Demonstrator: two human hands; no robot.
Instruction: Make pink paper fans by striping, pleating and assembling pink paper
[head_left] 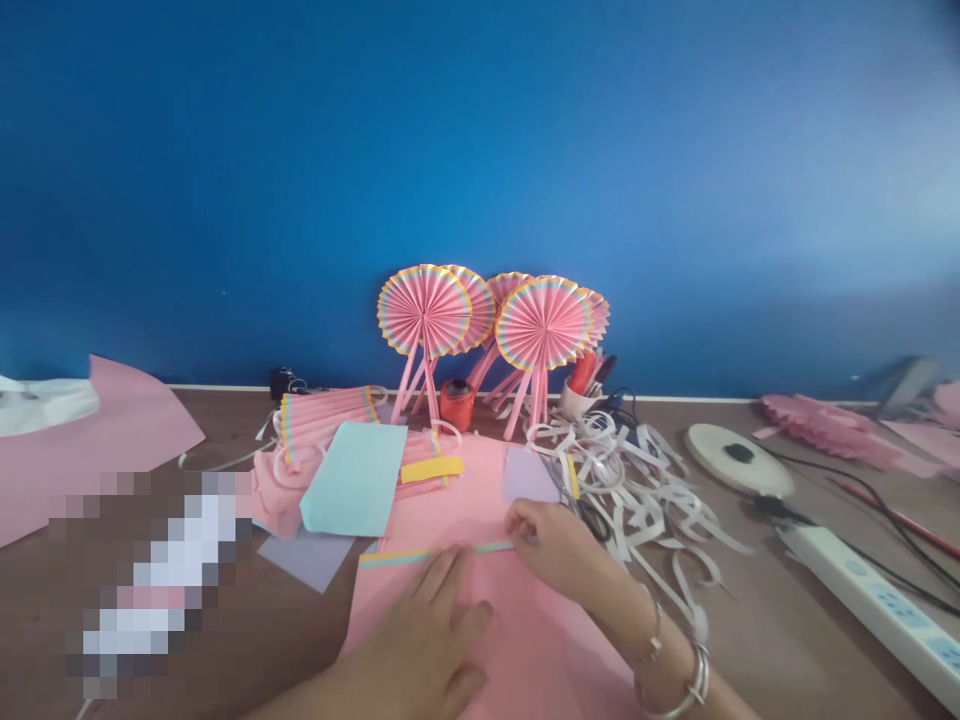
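Note:
A large pink paper sheet (540,640) lies before me, with a yellow strip (379,562) along the left part of its far edge. My left hand (427,620) rests on that sheet, fingers stretched out over the edge. A thin light blue paper strip (491,547) runs along the edge from under those fingers to my right hand (547,540). There my right fingers are pinched at the strip's end; the fingertips are partly hidden. Just beyond are a light blue paper piece (356,480), a short yellow paper strip (433,469) and a purple paper piece (531,474).
Several finished pink paper fans (424,312) stand against the blue wall (480,150). White paper curls (637,490) are heaped at right, beside a round white device (739,460) and a power strip (877,610). More pink paper (142,420) lies left, near a pixelated object (165,580).

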